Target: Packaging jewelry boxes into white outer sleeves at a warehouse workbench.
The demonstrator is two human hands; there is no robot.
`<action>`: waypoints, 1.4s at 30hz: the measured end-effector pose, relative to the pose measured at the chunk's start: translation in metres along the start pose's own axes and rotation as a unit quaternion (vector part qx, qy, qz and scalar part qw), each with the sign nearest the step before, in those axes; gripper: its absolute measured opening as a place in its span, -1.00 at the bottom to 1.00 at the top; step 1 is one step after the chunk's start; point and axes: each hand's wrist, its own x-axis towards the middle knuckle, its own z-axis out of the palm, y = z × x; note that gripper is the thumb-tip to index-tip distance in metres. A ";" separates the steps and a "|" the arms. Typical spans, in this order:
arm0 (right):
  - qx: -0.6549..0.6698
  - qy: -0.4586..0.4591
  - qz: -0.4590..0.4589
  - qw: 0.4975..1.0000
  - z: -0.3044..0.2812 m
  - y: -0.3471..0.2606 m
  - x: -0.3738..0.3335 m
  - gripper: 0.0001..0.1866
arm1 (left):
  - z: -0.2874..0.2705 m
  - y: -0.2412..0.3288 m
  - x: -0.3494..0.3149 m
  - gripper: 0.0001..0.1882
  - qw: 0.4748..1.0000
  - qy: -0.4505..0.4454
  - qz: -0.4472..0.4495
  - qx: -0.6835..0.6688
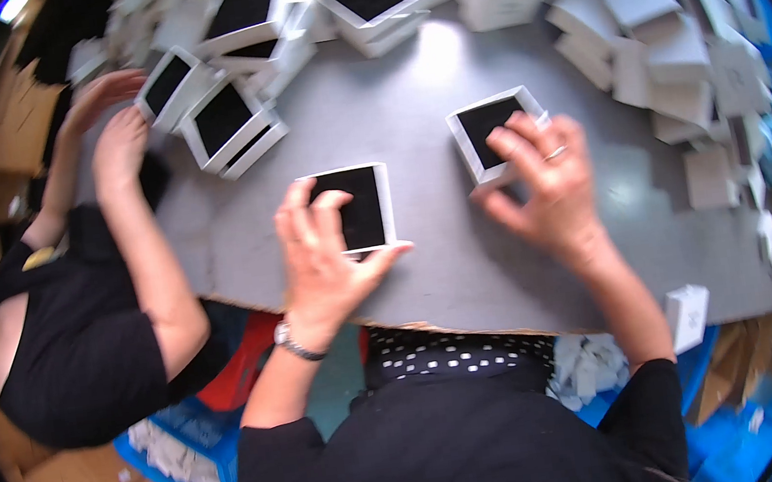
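Observation:
Two small white boxes without lids, both black inside, are in front of me on the grey table. My left hand (320, 254) lies over the left part of the nearer white box (388, 204), fingers spread and bent, thumb stretched along the near edge. To the right, my right hand (544, 178) grips the other white box (465, 146), fingers over its right rim and thumb at the near corner. That box sits turned at an angle. The palm hides its lower right part.
Several open white boxes with black insides (222, 121) crowd the far left, where a co-worker's hands (122, 143) touch one. Many white boxes (671, 52) are heaped along the back and right. A single white box (689, 317) stands by the near right edge. Blue bins (192, 429) sit below.

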 end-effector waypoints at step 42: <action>0.165 -0.108 0.460 0.866 -0.088 0.046 -0.128 -0.30 | 0.006 0.091 0.018 -0.17 0.943 -0.248 0.179 -0.135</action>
